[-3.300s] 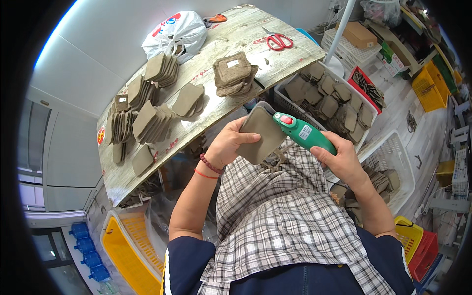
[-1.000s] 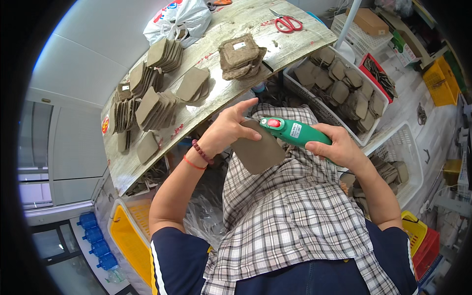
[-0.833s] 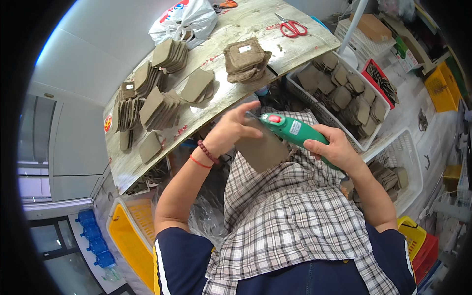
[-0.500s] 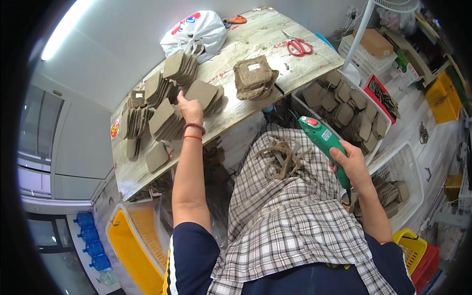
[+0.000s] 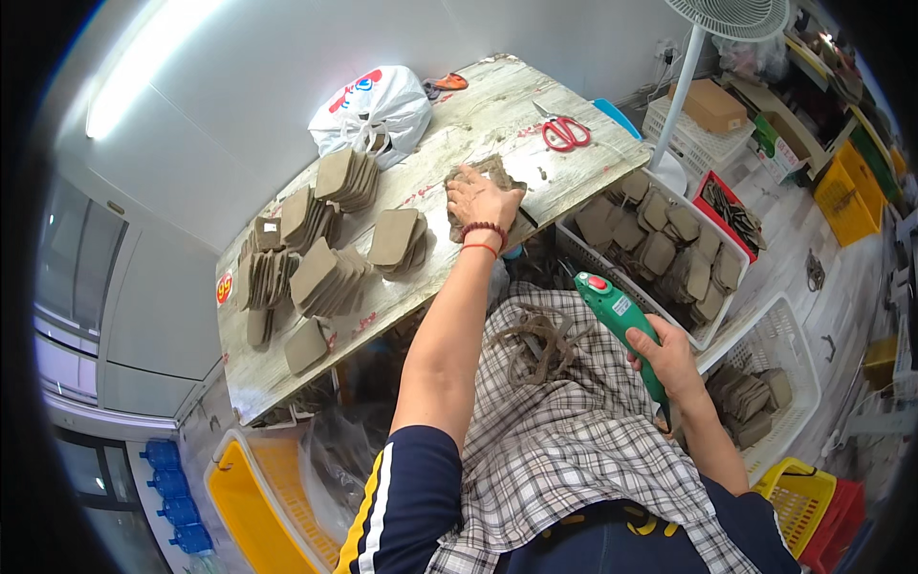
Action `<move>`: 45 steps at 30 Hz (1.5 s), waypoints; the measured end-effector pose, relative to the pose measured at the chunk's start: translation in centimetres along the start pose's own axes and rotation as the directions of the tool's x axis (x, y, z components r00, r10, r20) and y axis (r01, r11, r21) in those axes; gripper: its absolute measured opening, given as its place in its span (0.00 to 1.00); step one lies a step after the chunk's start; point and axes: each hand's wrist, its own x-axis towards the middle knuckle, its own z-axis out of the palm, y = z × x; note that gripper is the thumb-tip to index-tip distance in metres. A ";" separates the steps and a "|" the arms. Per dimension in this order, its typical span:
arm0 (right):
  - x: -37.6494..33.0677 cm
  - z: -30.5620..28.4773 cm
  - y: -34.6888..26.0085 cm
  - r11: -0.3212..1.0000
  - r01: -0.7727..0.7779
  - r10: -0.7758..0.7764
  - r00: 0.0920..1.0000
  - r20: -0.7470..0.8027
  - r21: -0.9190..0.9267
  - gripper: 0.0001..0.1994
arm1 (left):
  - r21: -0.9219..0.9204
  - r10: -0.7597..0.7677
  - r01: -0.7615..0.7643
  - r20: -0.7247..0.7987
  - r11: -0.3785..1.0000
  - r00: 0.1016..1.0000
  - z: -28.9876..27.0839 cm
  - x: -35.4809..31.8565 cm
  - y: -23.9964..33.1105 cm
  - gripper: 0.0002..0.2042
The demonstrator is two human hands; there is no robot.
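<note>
Two hands apart: one on a tool, one on a stack.
Nearest, the right hand [image 5: 669, 359] is closed around a green power tool [image 5: 622, 320] above the checked-cloth lap, where brown trimmings [image 5: 540, 340] lie. Farther out, the left hand [image 5: 483, 196] rests spread, palm down, on a stack of brown pieces [image 5: 497, 172] on the tabletop [image 5: 459, 124]; red scissors [image 5: 564, 132] lie beyond.

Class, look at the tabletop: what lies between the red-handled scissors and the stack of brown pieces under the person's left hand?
In the head view, only bare tabletop with a few small scraps lies between the scissors and the stack under the left hand.
</note>
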 end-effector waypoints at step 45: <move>0.9 4.6 -4.8 0.969 0.242 -0.245 0.941 -0.233 -0.043 0.22 | -0.615 0.089 0.307 0.358 -0.727 0.929 -3.6 -15.2 1.7 0.19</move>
